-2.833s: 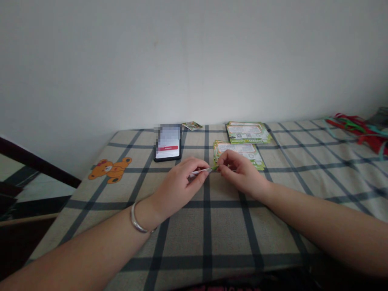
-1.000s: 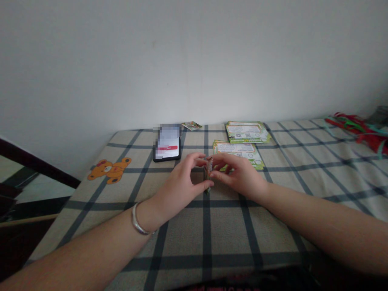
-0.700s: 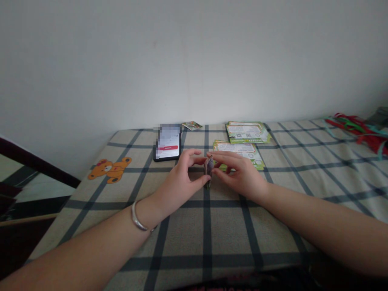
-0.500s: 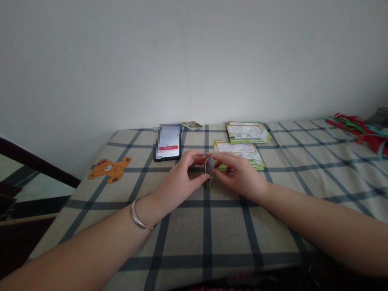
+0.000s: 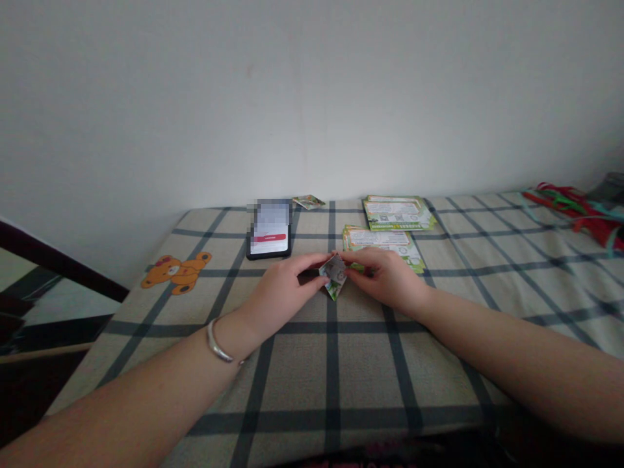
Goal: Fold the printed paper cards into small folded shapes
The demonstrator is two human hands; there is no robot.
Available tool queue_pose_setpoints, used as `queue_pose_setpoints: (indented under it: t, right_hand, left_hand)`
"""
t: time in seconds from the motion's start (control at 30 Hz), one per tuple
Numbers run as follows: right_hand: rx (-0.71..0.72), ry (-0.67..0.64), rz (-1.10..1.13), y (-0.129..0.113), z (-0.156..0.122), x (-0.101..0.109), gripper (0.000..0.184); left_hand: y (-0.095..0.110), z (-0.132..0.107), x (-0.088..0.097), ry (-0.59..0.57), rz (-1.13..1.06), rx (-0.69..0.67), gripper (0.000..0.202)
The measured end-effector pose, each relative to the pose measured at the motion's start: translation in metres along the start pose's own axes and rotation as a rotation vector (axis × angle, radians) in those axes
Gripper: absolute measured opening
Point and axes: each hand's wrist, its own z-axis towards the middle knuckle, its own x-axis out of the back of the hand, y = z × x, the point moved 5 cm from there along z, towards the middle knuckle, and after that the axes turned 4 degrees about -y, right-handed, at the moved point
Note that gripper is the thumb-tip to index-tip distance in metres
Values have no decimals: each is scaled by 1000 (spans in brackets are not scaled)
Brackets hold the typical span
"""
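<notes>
A small folded piece of printed paper [image 5: 334,278], grey with a green tip, is held between my two hands over the checked tablecloth. It has a diamond shape, with one point toward me. My left hand [image 5: 287,279] pinches its left edge between thumb and fingers, a silver bangle on that wrist. On the opposite edge my right hand [image 5: 387,276] pinches it too, thumb and fingertips near the right corner. Just beyond my right hand lies a stack of green-and-white printed leaflets [image 5: 377,237], partly covered by the fingers.
A phone [image 5: 270,231] with a lit screen lies left of centre. Behind it is a small folded paper [image 5: 309,201]. More leaflets [image 5: 397,211] are stacked near the wall. Red and green strips [image 5: 575,211] lie far right. A bear picture [image 5: 176,273] marks the tablecloth [image 5: 292,383] at left.
The folded paper was standing open along its edge and now lies flattened into a diamond facing me. Both hands' fingers have closed in on its side corners.
</notes>
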Motion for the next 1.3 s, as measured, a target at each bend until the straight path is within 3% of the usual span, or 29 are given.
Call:
queue_pose_setpoints:
  t: [0.27,0.43,0.8,1.03,1.3]
  right_hand:
    - [19,-23,-37,5,-2,1,33]
    - [-32,-7,-44,5,-1,1,31]
    - [-58,-12,-11,7,-2,-3,25]
    - [31,-4,-28,-2,2,1,23]
    - [108,-14,-80,-9,2,1,25]
  left_hand:
    - [-5,-2,-1,45,-67,0,30]
    - [-1,-1,1,47,56,-14,21]
    - [8,-1,-1,13,152,-39,24]
    - [3,-2,-2,58,188,11,8]
    - [9,-2,-1,29,195,-1,5]
